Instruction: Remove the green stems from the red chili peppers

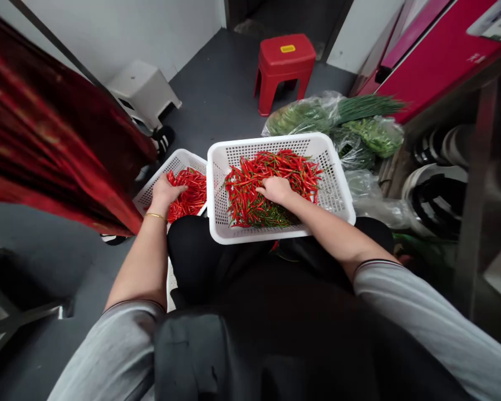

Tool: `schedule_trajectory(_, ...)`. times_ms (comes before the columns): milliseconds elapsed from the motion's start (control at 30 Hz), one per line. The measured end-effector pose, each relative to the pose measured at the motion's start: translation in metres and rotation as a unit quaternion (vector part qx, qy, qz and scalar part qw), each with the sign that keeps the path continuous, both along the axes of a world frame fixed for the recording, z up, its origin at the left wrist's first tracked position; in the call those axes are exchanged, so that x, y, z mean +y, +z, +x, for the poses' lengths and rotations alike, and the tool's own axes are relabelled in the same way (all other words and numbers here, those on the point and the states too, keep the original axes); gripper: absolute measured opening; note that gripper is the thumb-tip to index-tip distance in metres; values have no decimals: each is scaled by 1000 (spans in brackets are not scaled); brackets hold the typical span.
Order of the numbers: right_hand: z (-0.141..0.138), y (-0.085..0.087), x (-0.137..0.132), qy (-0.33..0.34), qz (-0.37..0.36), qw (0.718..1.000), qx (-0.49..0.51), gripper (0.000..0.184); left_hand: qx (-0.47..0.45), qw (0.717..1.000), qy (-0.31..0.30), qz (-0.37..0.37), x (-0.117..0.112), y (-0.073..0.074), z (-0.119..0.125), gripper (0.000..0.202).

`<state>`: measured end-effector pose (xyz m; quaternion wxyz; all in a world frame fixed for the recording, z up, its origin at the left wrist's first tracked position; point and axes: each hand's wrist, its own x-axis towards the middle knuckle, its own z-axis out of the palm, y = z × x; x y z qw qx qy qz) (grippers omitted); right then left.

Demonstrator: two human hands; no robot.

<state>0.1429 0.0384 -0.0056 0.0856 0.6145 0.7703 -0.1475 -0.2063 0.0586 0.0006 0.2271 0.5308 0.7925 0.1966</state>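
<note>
A white perforated plastic basket (336, 184) lies across my lap. In it is a heap of red chili peppers (292, 167), with green stems massed at the near side. My right hand (276, 190) rests on this heap, its fingers curled and pinched down among the chilies; the fingertips are partly hidden. To the left and lower, a second white basket (183, 157) holds more red chilies (195, 186). Over its left side reaches my left hand (166, 192), thumb stretched out and apart from the fingers, touching the chilies. Some of its fingers are hidden.
Bagged green vegetables (303, 114) and a bundle of long green stalks (369, 107) lie beyond the lap basket. A red stool (287, 61) and a white stool (140, 89) stand on the grey floor. Red cloth (45, 122) hangs at left; a metal rack (476, 184) stands right.
</note>
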Motion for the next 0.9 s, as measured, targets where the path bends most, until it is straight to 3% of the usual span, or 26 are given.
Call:
schedule_trajectory(100,7,-3,4,-12,-10,999,45,25,68,995,-9,-78,6,-4,-17,79)
schedule_trajectory(167,19,4,3,-35,13,991,130,21,77,996,-36,-27,2,9,-1,78)
schedule_trajectory(233,29,12,-3,-82,24,961,263,22,61,991,-94,77,-9,29,37,55)
schedule_trajectory(333,35,24,-21,-144,-5,872,469,30,-24,955,-262,140,-34,51,120,33)
schedule_trajectory(400,34,30,-36,-148,-14,822,550,35,-70,916,-373,129,-52,50,172,29)
schedule_trajectory(467,32,35,-52,-136,-6,807,575,34,-112,900,-416,74,-68,38,207,16)
schedule_trajectory(533,32,36,-66,-123,-1,824,553,30,-137,902,-409,34,-81,23,221,18)
schedule_trajectory(600,34,33,-77,-117,-34,841,527,28,-145,898,-415,11,-92,11,220,21)
schedule_trajectory(700,41,23,-85,-120,-167,811,548,38,-171,870,-462,3,-102,4,209,16)
schedule_trajectory(767,45,17,-80,-113,-245,795,542,44,-218,860,-462,7,-104,4,201,11)
schedule_trajectory(800,46,15,-74,-103,-252,817,509,44,-255,861,-440,2,-102,4,198,9)
schedule_trajectory(900,37,12,-47,-52,-126,952,274,36,-441,852,-277,-54,-91,3,188,7)
